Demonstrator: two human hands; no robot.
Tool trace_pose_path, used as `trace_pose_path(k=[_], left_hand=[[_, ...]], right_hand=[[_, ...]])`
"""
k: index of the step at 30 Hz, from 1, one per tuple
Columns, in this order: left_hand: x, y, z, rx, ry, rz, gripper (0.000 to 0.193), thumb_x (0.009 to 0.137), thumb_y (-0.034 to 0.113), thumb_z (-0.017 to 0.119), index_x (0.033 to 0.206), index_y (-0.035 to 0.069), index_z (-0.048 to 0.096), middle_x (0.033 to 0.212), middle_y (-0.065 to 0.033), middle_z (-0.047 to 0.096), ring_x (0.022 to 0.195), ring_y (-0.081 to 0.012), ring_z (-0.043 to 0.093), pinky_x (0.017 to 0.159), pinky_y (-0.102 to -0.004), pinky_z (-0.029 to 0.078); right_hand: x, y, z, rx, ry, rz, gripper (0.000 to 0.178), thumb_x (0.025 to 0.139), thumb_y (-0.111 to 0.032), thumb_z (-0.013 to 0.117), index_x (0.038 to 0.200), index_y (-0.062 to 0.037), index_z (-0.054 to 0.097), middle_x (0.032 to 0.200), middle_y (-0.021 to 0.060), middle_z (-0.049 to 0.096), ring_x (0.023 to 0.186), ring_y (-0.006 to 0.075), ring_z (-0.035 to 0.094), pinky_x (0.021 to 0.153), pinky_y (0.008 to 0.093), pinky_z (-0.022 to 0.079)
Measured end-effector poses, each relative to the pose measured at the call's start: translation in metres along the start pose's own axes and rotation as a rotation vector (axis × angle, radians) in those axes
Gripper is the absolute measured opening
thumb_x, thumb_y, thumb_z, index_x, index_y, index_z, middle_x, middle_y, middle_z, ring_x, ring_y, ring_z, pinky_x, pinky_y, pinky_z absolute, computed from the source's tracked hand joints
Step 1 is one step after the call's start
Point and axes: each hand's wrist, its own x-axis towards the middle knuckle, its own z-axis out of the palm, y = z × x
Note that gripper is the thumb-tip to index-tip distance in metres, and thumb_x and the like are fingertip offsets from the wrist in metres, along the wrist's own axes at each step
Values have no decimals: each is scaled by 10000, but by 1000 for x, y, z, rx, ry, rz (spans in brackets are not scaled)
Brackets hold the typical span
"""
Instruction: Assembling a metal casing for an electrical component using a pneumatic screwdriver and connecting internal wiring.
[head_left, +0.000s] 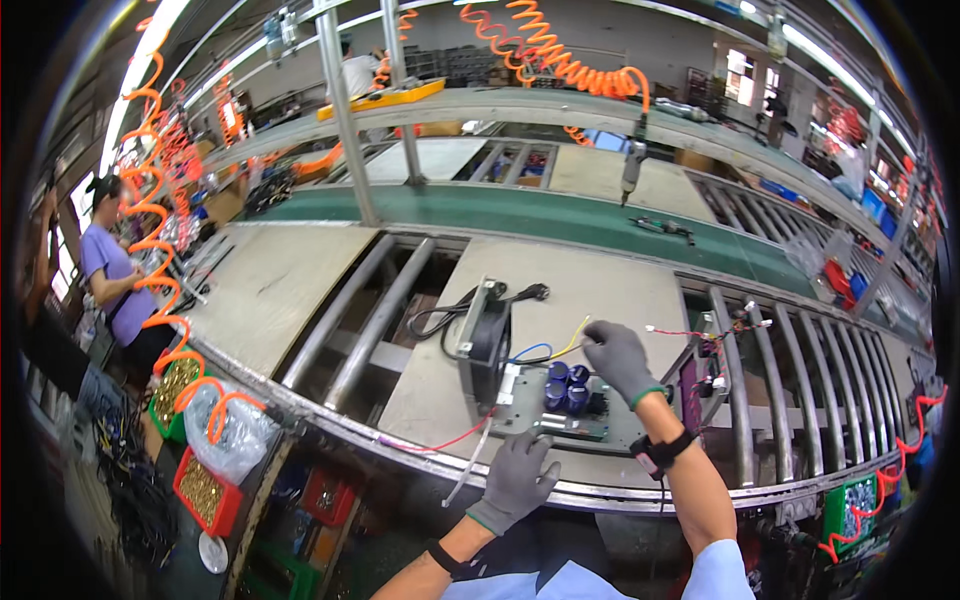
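Observation:
A metal-plate assembly lies on a pale board (420, 390). It carries a green circuit board (570, 427) with several dark blue capacitors (566, 388). At its left stands a black fan-like unit (487, 345), with a black power cord (440, 318) and plug behind it. My right hand (618, 360), grey-gloved, is over the circuit board's far right, its fingers closed on a thin wire from the fan side. A yellow wire (574, 338) rises beside the fingertips. My left hand (517, 478), also gloved, rests against the assembly's near edge, thumb apart from the fingers, holding nothing.
Metal rollers (770, 390) flank the pale board; a bracket with red and black wires (712, 365) stands at right. Beyond runs a green belt (460, 208) under a hanging screwdriver (633, 170). Screw bins (207, 490) sit lower left. A person in purple (115, 270) stands at left.

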Motion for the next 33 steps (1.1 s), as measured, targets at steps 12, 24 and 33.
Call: trace_pose_path(k=[12,24,33], left_hand=[[-1,-7,18,9,46,-3,410,780,140,732,1163,16,657,1207,-173,613,1085,-388,558,943,-466,498],[-6,-9,17,15,78,-9,377,805,150,705,1153,16,650,1201,-162,621,1079,-385,569,956,-461,489],[-3,-13,20,-180,149,-166,337,870,162,676,1177,27,644,1146,-165,636,1050,-357,588,955,-435,486]], right_hand=[[80,15,41,-664,-710,141,381,842,-152,672,1221,-161,711,1275,130,683,1195,311,645,979,481,493],[57,26,42,-774,-465,-62,219,888,-148,620,1042,-165,775,1052,87,764,1050,278,717,871,422,498],[20,-70,-26,-425,-483,8,291,845,-342,666,1001,-132,793,953,144,757,903,328,733,815,442,578]])
